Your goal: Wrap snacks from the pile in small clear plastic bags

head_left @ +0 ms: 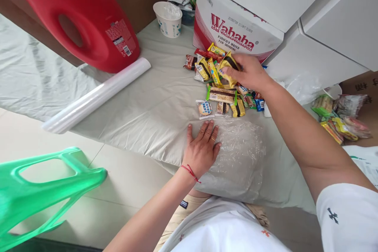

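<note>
My right hand (251, 73) grips a yellow-wrapped snack (228, 63) with a dark stripe, lifted at the pile's upper right side. Beneath and around it lie several small packaged snacks, among them a long green-ended snack bar (222, 95) and a white-and-blue packet (204, 109). Palm down, my left hand (202, 147) rests with spread fingers on the cloth and the left edge of a clear plastic bag (239, 153). That bag looks flat and wrinkled. The fingertips sit just below the white-and-blue packet.
Behind the pile stands a Wahaha carton (233, 27), beside white drawers (333, 43). A paper cup (168, 19), red jug (85, 19) and plastic roll (100, 96) lie to the left. A green stool (71, 181) is on the floor; more snacks (342, 126) sit right.
</note>
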`<state>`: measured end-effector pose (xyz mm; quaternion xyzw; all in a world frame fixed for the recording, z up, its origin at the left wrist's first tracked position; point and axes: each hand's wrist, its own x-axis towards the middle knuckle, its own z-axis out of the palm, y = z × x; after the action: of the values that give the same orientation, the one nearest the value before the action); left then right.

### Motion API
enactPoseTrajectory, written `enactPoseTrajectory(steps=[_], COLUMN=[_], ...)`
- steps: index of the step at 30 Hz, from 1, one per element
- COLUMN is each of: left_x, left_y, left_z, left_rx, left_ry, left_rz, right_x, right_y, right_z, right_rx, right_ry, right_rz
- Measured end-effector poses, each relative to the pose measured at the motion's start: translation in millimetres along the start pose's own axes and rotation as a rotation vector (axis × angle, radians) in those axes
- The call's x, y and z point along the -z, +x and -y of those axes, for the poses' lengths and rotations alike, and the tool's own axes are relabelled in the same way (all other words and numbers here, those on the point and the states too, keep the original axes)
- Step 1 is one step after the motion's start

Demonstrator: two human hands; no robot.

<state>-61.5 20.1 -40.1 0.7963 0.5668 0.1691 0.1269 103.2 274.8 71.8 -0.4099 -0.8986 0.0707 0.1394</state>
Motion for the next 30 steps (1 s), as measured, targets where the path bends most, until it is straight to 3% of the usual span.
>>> enactPoseTrajectory(steps=[4,6,11,15,18,21,24,27,30], left_x=[-0.4,-0.7,-1.4,-0.8,0.0,-0.4,-2.3,-3.9,-3.5], left_y=[0,0,-2,-1,-1,-1,-1,0,1], left_z=[0,0,0,-1,-2,-2,-2,-2,-2], left_rx=[-0.001,-0.003,-0.012,-0.006,-0.014,-0.003,0.018,0.024,0.029], left_ry=[-0.001,-0.006,0.005,0.028,0.039,0.046,0.063,0.067,0.043], left_rz=[-0.007,-0.009,-0.018,-0.019,-0.009,-0.005,-0.007,0.0,-0.003], right_x=[-21,-35,-49,-45,-29,-1,21,22,9], right_y=[-22,-33,-46,-43,-54,-86,-133,-179,-208], right_z=[13,25,47,39,27,26,41,62,81], right_rx=[-0.024,-0.051,-0.155,-0.234,-0.259,-0.263,-0.243,-0.199,-0.21], right_ry=[-0.108,-0.212,-0.348,-0.263,-0.159,-0.017,0.159,0.273,0.264], right_rz=[0.281,0.36,0.321,0.301,0.191,0.089,0.119,0.231,0.297])
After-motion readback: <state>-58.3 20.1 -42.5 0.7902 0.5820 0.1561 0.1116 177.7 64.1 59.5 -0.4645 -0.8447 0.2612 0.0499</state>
